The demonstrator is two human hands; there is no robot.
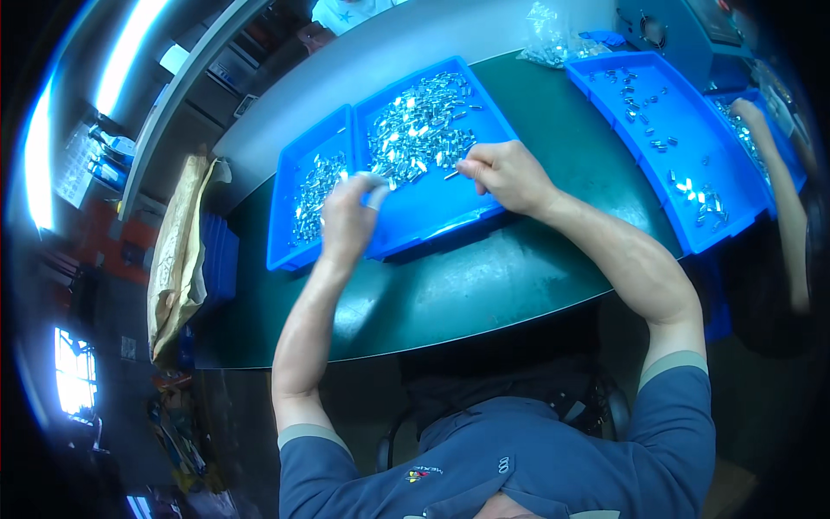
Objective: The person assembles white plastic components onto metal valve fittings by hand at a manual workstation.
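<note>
One blue tray [298,169] holds metal parts [313,195], 10 o'clock; L hand [346,221] at its R rim, blurred, can't tell if gripping; ctr tray [424,212], 12 o'clock, w/ more parts [424,125]; R hand [510,177], approx. 1 o'clock, pinches a pin [451,175]; R tray [692,169], 2 o'clock.

right hand [512,177] pinching a metal piece [452,174], left hand [349,216] over blue trays [424,212]

Workshop, green bench [432,298], blue trays [424,212], metal parts [415,130]
</note>
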